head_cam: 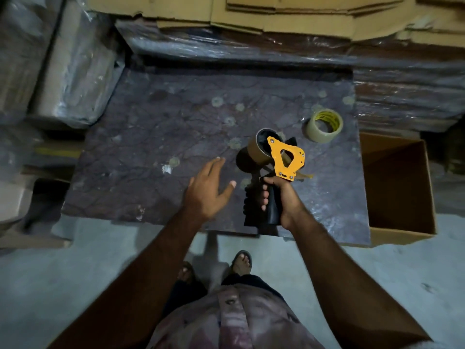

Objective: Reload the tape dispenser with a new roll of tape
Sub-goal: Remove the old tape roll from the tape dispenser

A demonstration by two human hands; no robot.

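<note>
My right hand (pixel 281 200) grips the black handle of the tape dispenser (pixel 285 157), held upright above the table. Its frame is orange, and a brown roll (pixel 256 151) with a dark hub sits on its spindle. A short strip of tape hangs off the frame's lower right. My left hand (pixel 207 190) hovers with fingers spread, just left of the dispenser and touching nothing. A second roll of clear tape (pixel 324 125) with a yellow printed core lies flat on the table (pixel 163 137), beyond and to the right of the dispenser.
An open, empty-looking cardboard box (pixel 400 190) stands on the floor at the table's right edge. Plastic-wrapped stacks (pixel 226 44) and flattened cartons (pixel 302 13) line the far side. Wrapped bundles (pixel 65 71) crowd the left. My sandalled feet (pixel 241 261) are on the concrete floor.
</note>
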